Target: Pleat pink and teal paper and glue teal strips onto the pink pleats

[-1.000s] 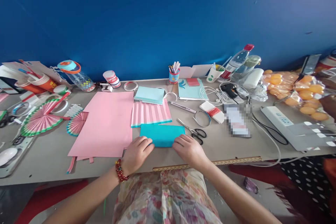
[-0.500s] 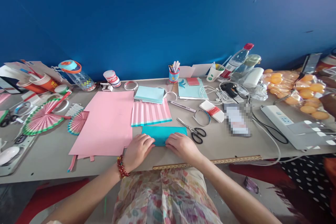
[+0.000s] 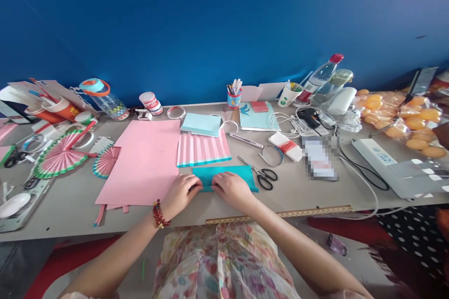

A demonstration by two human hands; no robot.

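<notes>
1. Teal paper (image 3: 248, 175) is lying on the tabletop (image 3: 210, 208) under the fingers of the left hand (image 3: 180, 194) and right hand (image 3: 234, 190); they are resting bent over its near edge, whether pinching it I cannot tell.
2. Apparently they are folding or rolling that edge; the next move, I judge, is calling for even pressure from both sides.
3. Knuckles are hiding the fingertips and any crease.
4. Right of the fingers, scissors (image 3: 258, 173) are lying; just beyond, a striped pink sheet (image 3: 203, 148).
5. Farther right, a phone-like slab (image 3: 319, 159) is showing only as pixelated blocks.
</notes>
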